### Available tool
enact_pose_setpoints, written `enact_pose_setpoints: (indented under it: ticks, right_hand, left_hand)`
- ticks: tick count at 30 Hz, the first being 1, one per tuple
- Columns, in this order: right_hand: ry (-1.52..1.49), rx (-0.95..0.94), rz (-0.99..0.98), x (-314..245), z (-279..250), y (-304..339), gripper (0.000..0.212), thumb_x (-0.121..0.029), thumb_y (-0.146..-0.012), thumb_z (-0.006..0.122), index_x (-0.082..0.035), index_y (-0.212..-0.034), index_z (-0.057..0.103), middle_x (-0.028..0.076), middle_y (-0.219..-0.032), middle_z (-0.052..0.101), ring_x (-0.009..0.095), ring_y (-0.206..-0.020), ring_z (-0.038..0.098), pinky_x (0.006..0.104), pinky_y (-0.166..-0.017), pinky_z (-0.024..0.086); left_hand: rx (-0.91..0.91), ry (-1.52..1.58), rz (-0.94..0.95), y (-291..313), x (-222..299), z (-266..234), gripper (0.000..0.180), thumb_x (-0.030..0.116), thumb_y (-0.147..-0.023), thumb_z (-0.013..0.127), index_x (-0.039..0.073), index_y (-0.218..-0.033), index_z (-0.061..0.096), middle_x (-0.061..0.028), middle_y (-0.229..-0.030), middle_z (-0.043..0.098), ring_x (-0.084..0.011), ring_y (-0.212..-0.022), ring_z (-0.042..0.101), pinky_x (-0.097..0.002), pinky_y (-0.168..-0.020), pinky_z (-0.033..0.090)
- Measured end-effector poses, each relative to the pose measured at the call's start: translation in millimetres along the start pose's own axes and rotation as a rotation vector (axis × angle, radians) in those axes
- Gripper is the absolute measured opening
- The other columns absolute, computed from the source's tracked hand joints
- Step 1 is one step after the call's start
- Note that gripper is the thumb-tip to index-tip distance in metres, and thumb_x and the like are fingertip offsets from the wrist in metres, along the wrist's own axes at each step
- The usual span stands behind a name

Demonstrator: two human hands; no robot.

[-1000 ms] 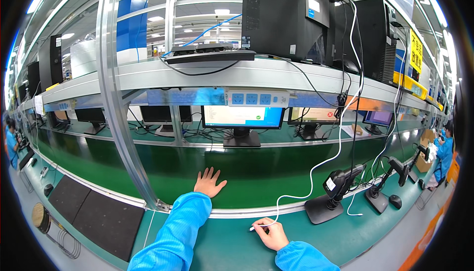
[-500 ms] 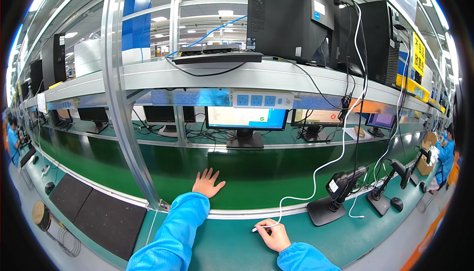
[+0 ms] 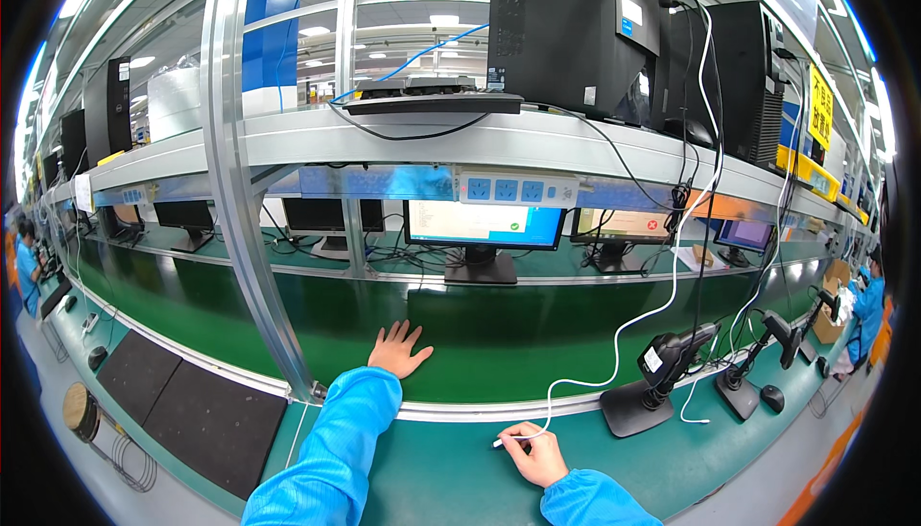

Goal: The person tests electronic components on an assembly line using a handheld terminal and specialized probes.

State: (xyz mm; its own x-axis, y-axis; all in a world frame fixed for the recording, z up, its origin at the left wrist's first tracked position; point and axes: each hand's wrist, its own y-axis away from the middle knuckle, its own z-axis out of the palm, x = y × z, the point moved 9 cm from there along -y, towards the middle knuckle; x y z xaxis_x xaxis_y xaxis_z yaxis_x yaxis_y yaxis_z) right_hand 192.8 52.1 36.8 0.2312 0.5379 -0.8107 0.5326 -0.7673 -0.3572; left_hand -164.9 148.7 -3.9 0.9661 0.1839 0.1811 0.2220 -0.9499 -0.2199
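My left hand point(image 3: 399, 351) reaches over the green conveyor belt point(image 3: 499, 344) with its fingers spread and nothing in it. Whether its palm touches the belt I cannot tell. Low in the view, my right hand point(image 3: 539, 456) pinches a white cable point(image 3: 585, 384) close to its plug end, just above the green bench top point(image 3: 441, 473). The cable runs from there up past the shelf to the computer side. Right of this hand, a black barcode scanner point(image 3: 672, 358) sits in its stand on the bench.
Beyond the belt stand several monitors point(image 3: 480, 229). A metal post point(image 3: 235, 181) rises at left beside black mats point(image 3: 211, 420). Overhead, a shelf point(image 3: 317, 142) carries a keyboard point(image 3: 432, 104) and computer towers point(image 3: 566, 37). More scanners point(image 3: 767, 339) and a mouse point(image 3: 772, 397) lie right. Co-workers point(image 3: 866, 301) appear at both edges.
The view has shifted slightly. My left hand sits a little farther left, still spread; my right hand keeps its pinch on the cable in nearly the same spot.
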Motion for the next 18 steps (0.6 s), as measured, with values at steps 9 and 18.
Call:
enact_pose_setpoints:
  ticks: [9,18]
  right_hand:
    - [0.008,-0.012,0.001,-2,0,0,0.017,-0.016,-0.101,0.07,0.0,-0.107,0.074,0.011,-0.096,0.075,0.02,-0.08,0.075,0.0316,-0.073,0.06]
    - [0.007,0.007,-0.021,-3,-1,-1,0.015,-0.014,-0.1,0.07,0.001,-0.105,0.074,0.011,-0.092,0.075,0.017,-0.076,0.074,0.0305,-0.069,0.058]
  left_hand:
    - [0.019,0.005,0.001,2,-11,-3,0.08,0.073,-0.101,0.036,0.022,-0.162,0.04,-0.0147,-0.17,0.032,-0.0331,-0.159,0.024,-0.0556,-0.129,0.015]
    - [0.036,0.01,0.008,6,-21,-8,0.079,0.072,-0.101,0.038,0.022,-0.162,0.042,-0.0149,-0.17,0.033,-0.0332,-0.159,0.025,-0.0555,-0.129,0.016]
